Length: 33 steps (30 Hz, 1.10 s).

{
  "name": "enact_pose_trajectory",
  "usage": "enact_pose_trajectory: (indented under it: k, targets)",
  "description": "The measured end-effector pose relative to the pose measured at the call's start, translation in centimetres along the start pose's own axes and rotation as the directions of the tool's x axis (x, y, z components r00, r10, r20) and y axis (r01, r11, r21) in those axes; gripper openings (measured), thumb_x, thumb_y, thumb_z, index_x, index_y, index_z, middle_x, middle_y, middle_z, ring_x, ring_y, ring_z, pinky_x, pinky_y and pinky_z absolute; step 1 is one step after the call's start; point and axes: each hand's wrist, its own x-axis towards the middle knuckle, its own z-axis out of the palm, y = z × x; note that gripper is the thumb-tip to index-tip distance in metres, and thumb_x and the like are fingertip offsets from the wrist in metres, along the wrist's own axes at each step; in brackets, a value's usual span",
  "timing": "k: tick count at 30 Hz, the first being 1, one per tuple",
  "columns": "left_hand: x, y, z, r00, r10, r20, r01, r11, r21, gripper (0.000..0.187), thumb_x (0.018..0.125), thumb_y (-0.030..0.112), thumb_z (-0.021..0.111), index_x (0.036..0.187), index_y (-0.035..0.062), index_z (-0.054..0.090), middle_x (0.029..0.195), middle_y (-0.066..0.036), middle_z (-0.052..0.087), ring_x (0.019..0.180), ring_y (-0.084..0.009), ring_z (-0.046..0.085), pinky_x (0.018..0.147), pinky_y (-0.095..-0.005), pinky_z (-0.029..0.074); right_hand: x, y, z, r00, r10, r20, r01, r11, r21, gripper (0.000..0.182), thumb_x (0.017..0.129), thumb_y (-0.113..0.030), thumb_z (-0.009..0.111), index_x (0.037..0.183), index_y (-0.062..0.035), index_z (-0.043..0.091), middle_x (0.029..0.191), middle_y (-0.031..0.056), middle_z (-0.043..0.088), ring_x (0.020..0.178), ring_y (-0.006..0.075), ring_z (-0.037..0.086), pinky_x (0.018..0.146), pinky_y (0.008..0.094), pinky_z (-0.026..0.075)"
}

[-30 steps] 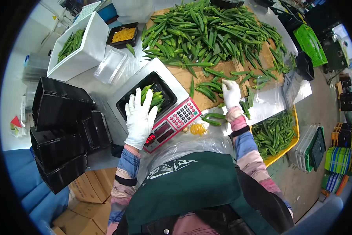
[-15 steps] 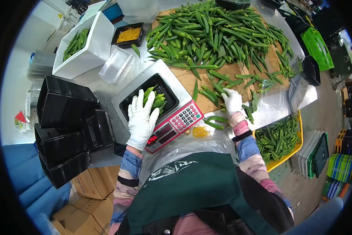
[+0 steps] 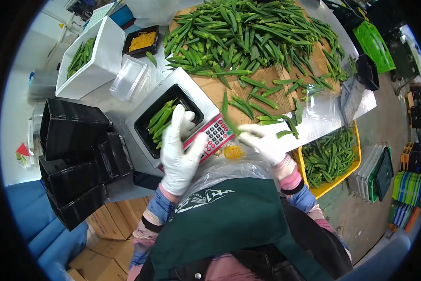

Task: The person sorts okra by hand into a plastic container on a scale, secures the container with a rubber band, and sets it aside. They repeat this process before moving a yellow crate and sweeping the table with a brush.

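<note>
Since the earlier frame, right hand (image 3: 264,143) has lifted off the cardboard and now grips one okra pod (image 3: 227,117), fingers pinched on its lower end, just right of the scale keypad (image 3: 216,134). Left hand (image 3: 181,151) rests at the black tray (image 3: 169,118), fingers extended; whether they touch the pods is unclear. Pod is long, green, tapered, pointing to 12 o'clock. Tray pods overlap, count uncertain. Okra heap (image 3: 248,35) lies at 12 o'clock, partly cut off. One rubber-band cluster (image 3: 233,151) sits beneath the right hand.
</note>
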Motion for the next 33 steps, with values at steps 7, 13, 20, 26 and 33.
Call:
enact_pose_trajectory:
  k: [7, 13, 20, 26, 33]
  targets:
    - [-2.4, -0.5, 2.9, 0.729, -0.468, 0.5, 0.681, 0.416, -0.603, 0.031, 0.104, 0.02, 0.055, 0.127, -0.0011, 0.058, 0.128, -0.014, 0.062, 0.115, -0.0212, 0.063, 0.093, -0.0345, 0.055, 2.4, 3.6, -0.8, 0.974, -0.119, 0.191, 0.154, 0.971, -0.185, 0.025, 0.091, -0.024, 0.072, 0.103, -0.0029, 0.076, 0.09, 0.0076, 0.075, 0.082, 0.0131, 0.067, 0.078, 0.0296, 0.052]
    - [-2.8, -1.4, 2.4, 0.705, -0.506, 0.497, 0.707, 0.441, -0.553, 0.027, 0.102, 0.021, 0.059, 0.116, -0.0022, 0.064, 0.114, -0.012, 0.068, 0.104, -0.0197, 0.067, 0.092, -0.0329, 0.055, 10.0, 11.1, -9.2, 0.67, -0.648, -0.361, -0.19, 0.32, -0.928, 0.023, 0.081, -0.022, 0.075, 0.102, -0.0138, 0.073, 0.101, 0.0084, 0.069, 0.094, 0.0281, 0.064, 0.083, 0.0426, 0.047]
    - [-2.8, -1.9, 2.4, 0.699, -0.509, 0.502, 0.713, 0.443, -0.543, 0.026, 0.102, 0.019, 0.06, 0.117, -0.0012, 0.064, 0.115, -0.011, 0.068, 0.107, -0.0199, 0.066, 0.095, -0.0342, 0.053, 9.5, 12.8, -13.4, 0.876, -0.14, -0.462, 0.018, 0.966, -0.259, 0.027, 0.092, -0.021, 0.071, 0.113, -0.0044, 0.071, 0.094, 0.0071, 0.074, 0.08, 0.0135, 0.065, 0.074, 0.0299, 0.053]
    - [-1.5, 1.0, 3.6, 0.667, -0.533, 0.521, 0.718, 0.273, -0.64, 0.024, 0.102, 0.016, 0.059, 0.119, 0.0002, 0.063, 0.114, -0.01, 0.068, 0.109, -0.0208, 0.065, 0.098, -0.0368, 0.052, 1.1, 2.3, -4.1, 0.998, -0.065, -0.006, 0.065, 0.998, -0.004, 0.026, 0.099, -0.019, 0.062, 0.114, 0.0014, 0.07, 0.097, 0.008, 0.074, 0.084, 0.0105, 0.066, 0.078, 0.0259, 0.053]
    - [-2.5, -2.0, 3.1, 0.68, -0.482, 0.553, 0.712, 0.251, -0.656, 0.021, 0.101, 0.013, 0.06, 0.117, 0.0007, 0.064, 0.094, -0.011, 0.071, 0.088, -0.0231, 0.069, 0.082, -0.0371, 0.057, 7.0, 4.8, -5.0, 0.983, -0.088, -0.163, 0.007, 0.897, -0.441, 0.024, 0.091, -0.028, 0.069, 0.098, -0.0067, 0.075, 0.084, 0.0081, 0.075, 0.081, 0.0236, 0.071, 0.076, 0.0358, 0.054]
